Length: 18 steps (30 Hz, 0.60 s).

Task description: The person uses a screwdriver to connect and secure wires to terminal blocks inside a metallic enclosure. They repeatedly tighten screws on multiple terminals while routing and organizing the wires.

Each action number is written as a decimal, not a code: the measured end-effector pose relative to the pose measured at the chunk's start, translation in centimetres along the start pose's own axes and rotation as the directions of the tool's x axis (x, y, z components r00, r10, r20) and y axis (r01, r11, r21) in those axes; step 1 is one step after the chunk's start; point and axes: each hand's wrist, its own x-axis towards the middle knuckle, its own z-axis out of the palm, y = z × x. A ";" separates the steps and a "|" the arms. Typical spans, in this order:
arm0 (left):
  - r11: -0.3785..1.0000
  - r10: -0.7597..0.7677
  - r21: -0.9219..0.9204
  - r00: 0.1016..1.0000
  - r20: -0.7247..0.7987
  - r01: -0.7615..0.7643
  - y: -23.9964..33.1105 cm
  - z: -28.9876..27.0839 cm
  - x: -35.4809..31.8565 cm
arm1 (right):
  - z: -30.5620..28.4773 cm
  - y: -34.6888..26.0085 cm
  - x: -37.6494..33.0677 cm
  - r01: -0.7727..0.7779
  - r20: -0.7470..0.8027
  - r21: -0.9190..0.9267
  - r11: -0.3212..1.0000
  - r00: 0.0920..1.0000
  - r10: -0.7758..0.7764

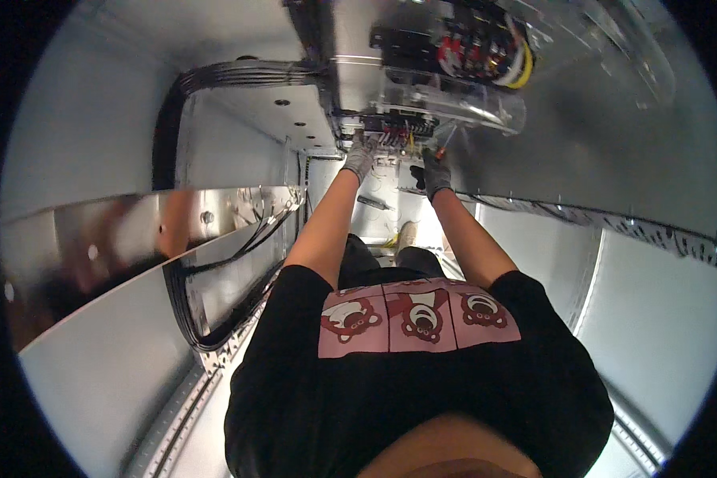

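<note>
My left hand point(360, 158), in a grey glove, reaches up to the left end of a row of dark terminal blocks point(402, 126). Its fingers look drawn together by the wires point(389, 139) there; what they pinch, if anything, is too small to see. Just right of the row, my right hand point(436, 173), gloved in grey and black, is closed around a slim tool with an orange part point(441, 152), which looks like a screwdriver. Its tip is blurred. Red, white and yellow wires hang under the blocks, between my two hands.
Metal cabinet walls enclose me. A clear plastic cover point(454, 105) juts out above the terminals, below wired components point(486, 52). Black cable bundles point(171, 127) and a shiny metal bar point(127, 243) run along the left. A dark, slender object point(374, 203) lies below my hands.
</note>
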 end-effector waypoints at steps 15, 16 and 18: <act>0.968 0.007 0.248 0.995 0.096 -0.031 6.4 -2.2 -3.4 | -1.7 6.1 3.1 0.568 -0.055 -0.153 0.809 0.812 -0.581; 0.994 0.029 0.098 0.996 0.088 -0.038 4.7 -2.2 -3.0 | -2.6 7.9 6.4 0.710 -0.012 -0.239 0.662 0.680 -0.733; 0.997 0.070 -0.024 0.994 0.081 -0.068 2.9 -2.3 -2.5 | -2.2 8.0 7.0 0.737 -0.043 -0.300 0.605 0.623 -0.781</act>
